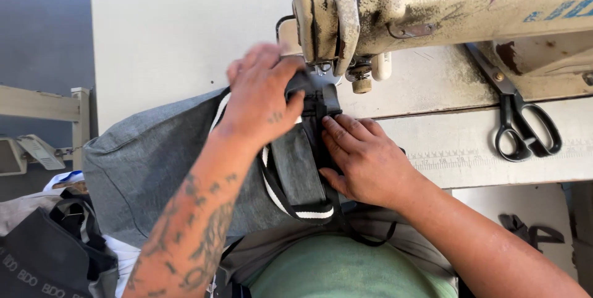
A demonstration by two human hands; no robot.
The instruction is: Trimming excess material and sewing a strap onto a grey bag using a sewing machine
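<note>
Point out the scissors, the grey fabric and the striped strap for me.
scissors (522,126): head view, on the black handles near the pivot.
grey fabric (148,159): head view, on the bare stretch left of the forearm.
striped strap (312,214): head view, on the bottom loop of the black-and-white band.

Both of the person's forearms are reaching forward and converging at the centre of the view. The left hand (262,91), on a heavily tattooed forearm that is angling up from the lower left, is lying palm down with its fingers spread and slightly blurred. The right hand (364,159), coming in on a bare forearm from the lower right, is pressing flat, its fingers pointing toward the left hand.
</note>
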